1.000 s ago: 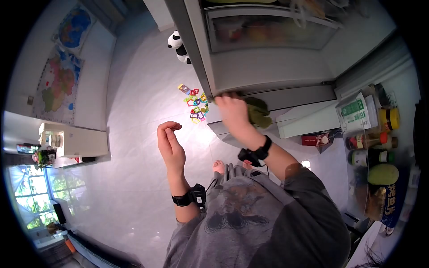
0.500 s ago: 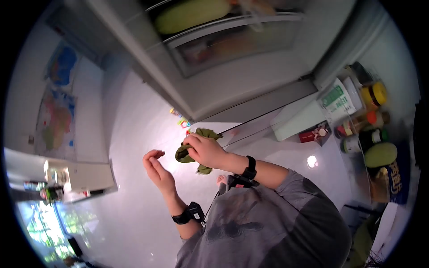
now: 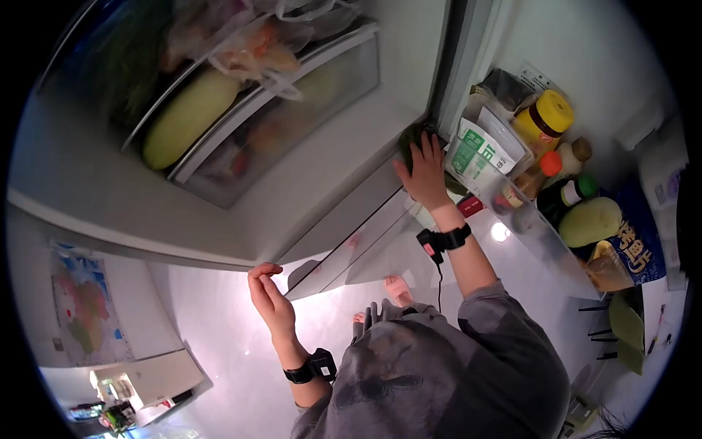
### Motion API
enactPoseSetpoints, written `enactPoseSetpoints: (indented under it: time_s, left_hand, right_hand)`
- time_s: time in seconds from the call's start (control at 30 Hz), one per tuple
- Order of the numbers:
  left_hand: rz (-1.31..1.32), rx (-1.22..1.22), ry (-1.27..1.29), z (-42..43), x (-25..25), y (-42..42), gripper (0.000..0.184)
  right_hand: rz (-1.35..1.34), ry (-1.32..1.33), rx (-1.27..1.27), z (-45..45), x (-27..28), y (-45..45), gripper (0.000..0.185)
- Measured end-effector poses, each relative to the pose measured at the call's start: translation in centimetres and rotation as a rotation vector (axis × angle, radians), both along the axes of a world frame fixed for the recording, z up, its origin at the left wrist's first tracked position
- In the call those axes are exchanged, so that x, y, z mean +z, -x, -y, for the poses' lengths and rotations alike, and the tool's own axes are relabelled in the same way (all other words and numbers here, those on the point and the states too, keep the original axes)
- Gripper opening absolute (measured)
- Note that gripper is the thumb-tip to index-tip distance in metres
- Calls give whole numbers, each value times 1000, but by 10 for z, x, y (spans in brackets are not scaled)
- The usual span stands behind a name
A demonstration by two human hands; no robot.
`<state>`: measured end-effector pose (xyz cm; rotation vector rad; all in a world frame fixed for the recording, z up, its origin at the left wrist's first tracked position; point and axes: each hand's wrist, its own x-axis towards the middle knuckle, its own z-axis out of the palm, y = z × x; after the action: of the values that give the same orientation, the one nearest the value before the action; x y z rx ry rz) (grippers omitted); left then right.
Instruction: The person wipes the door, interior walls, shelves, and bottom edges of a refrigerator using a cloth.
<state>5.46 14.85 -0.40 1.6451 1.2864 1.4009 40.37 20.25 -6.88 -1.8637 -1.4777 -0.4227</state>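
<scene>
My right hand (image 3: 424, 175) has its fingers spread over a dark green cloth-like piece (image 3: 411, 144). It rests at the inner corner where the open refrigerator's body meets its door. The hand covers part of the green piece. My left hand (image 3: 272, 304) is raised by the refrigerator's lower front edge (image 3: 219, 257). Its fingers are loosely bent, with nothing visible in them; whether they touch the edge I cannot tell.
Drawers (image 3: 285, 110) hold a long pale green gourd (image 3: 190, 121) and bagged food. The door's clear bin (image 3: 545, 249) carries a yellow-lidded jar (image 3: 545, 117), bottles, packets and a green gourd (image 3: 591, 222). A pink slipper (image 3: 398, 290) shows on the floor below.
My right hand has carried the green piece up and right to the refrigerator corner, and its fingers have spread. The view has turned toward the refrigerator. My left hand stays raised.
</scene>
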Motion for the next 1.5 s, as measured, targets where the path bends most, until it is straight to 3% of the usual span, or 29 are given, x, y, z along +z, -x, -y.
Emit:
enactPoseSetpoints:
  time_s: [0.1,0.17,0.27,0.4,0.57,0.77,0.9,0.97,1.03,1.1,1.13,1.23,1.33,1.5]
  left_hand:
    - [-48,-31,-10,-4,-5,-5,21]
    - [-35,-34,7,-4,-7,-7,20]
    - [-36,-40,32,-6,-8,-10,20]
    - [-74,-66,50,-10,-9,-23,20]
    - [-75,-188,84,-22,-14,-50,17]
    - [-91,-258,72,-26,-16,-68,16]
    - [-179,-311,47,-25,-9,-65,16]
    - [-225,-312,43,-23,-10,-65,17]
    - [-145,-341,70,-21,-12,-67,32]
    - [-79,-372,100,-15,-6,-78,42]
    - [-24,-407,127,-12,-2,-84,53]
    - [-52,-496,240,-18,6,-101,62]
    - [-51,-488,180,-41,16,-134,52]
    - [-54,-498,-22,-94,16,-220,38]
  right_hand:
    - [57,72,-9,-13,-25,-25,45]
    - [-70,170,-70,-15,-35,-33,45]
    - [-36,122,-144,-11,-13,-17,43]
    - [-9,172,-107,-12,-24,-29,39]
    - [-92,-30,-32,-19,-36,-44,37]
    - [-158,63,270,15,-28,61,40]
    - [-337,55,502,38,2,110,34]
    - [-743,195,693,47,17,112,29]
    - [-795,176,685,56,31,118,24]
    - [-1027,169,606,63,45,121,23]
    - [-1020,176,606,64,46,120,23]
    - [-949,25,693,67,50,107,25]
    - [-486,-85,494,76,69,77,29]
    - [-303,-67,325,99,70,38,30]
